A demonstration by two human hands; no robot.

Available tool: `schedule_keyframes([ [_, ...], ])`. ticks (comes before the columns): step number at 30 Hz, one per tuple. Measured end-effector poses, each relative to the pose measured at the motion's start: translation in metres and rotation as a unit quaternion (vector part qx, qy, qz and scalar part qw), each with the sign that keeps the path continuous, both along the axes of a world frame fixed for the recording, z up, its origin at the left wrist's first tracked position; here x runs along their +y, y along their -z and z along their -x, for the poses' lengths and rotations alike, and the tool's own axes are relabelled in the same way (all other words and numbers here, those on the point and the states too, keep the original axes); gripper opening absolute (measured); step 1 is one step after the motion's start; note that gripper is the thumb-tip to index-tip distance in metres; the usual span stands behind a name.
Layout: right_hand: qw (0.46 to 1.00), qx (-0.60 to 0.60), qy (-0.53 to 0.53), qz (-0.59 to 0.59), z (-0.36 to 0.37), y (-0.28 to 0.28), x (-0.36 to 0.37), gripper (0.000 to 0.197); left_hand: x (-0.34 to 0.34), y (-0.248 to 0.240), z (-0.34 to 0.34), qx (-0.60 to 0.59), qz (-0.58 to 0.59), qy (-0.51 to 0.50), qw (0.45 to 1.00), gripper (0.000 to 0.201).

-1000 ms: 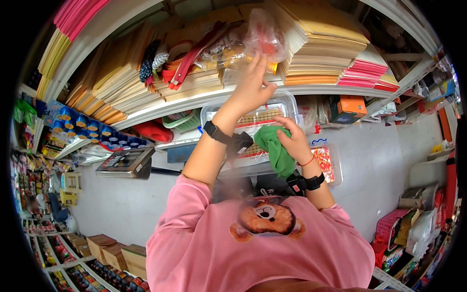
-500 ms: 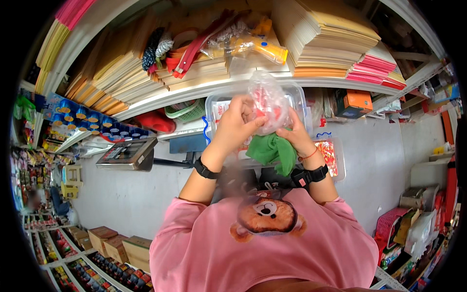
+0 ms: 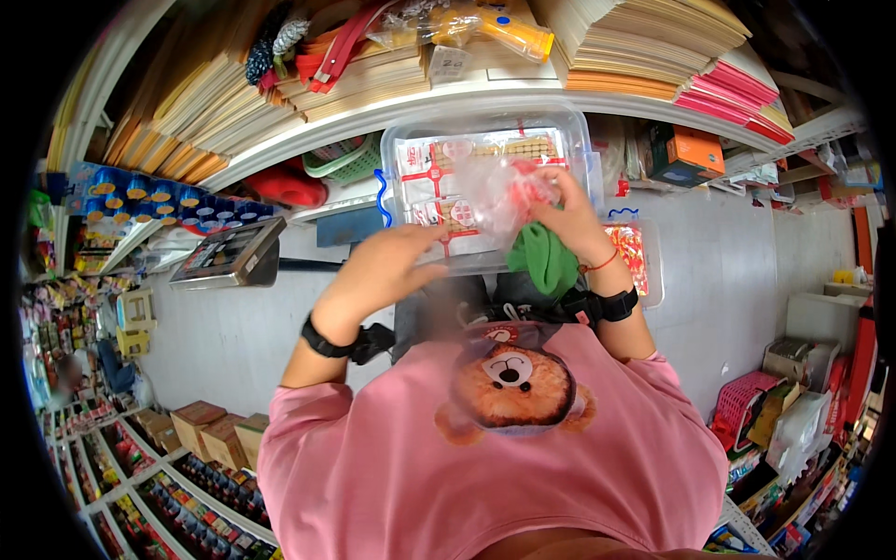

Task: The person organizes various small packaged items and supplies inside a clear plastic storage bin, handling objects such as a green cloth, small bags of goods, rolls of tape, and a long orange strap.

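Observation:
My right hand (image 3: 574, 224) grips a crumpled clear plastic bag (image 3: 495, 196) with red on it, blurred by motion. A green cloth (image 3: 544, 259) hangs beneath the same hand, seemingly held against the palm. My left hand (image 3: 387, 266) holds nothing; its fingers are stretched apart by the near left corner of a clear plastic bin (image 3: 390, 149). Inside that bin lie flat white packets (image 3: 415, 168) with red bands, in two rows, partly covered by the bag.
Beyond the bin, a shelf (image 3: 373, 110) bears paper stacks (image 3: 644, 56) and a yellow packet (image 3: 509, 33). A scale display (image 3: 229, 252) stands to the left. Another clear bin (image 3: 653, 266) with red-and-yellow packets is at right. An orange box (image 3: 695, 151) sits under the shelf.
My left hand has let go of the plastic bag and moved left and nearer to me. The right hand keeps the bag and green cloth, and more of the bin's packets show.

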State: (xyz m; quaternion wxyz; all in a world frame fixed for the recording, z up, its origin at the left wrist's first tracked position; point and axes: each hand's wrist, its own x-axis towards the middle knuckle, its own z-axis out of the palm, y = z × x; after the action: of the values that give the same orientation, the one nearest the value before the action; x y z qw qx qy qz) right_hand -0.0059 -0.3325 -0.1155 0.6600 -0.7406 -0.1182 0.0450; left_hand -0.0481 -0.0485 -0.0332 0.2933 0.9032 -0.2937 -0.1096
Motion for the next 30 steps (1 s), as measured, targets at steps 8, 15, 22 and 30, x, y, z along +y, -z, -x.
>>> schedule_keyframes([
  [8,0.908,-0.109,0.155,0.374,-0.007,-0.032,0.004,0.042,-0.042,-0.054,-0.023,-0.128,-0.01,-0.013,0.992,0.043],
  [15,0.942,-0.124,0.104,0.293,-0.009,-0.018,-0.004,0.066,-0.131,0.107,-0.103,-0.109,0.045,0.02,0.993,0.036],
  [22,0.953,-0.081,0.036,0.29,-0.014,0.004,-0.015,0.059,-0.119,0.138,-0.135,-0.059,0.012,-0.013,0.998,0.03],
  [30,0.937,-0.11,0.007,0.331,-0.016,0.025,-0.011,0.055,-0.078,0.0,-0.115,-0.216,0.026,-0.093,0.972,0.026],
])
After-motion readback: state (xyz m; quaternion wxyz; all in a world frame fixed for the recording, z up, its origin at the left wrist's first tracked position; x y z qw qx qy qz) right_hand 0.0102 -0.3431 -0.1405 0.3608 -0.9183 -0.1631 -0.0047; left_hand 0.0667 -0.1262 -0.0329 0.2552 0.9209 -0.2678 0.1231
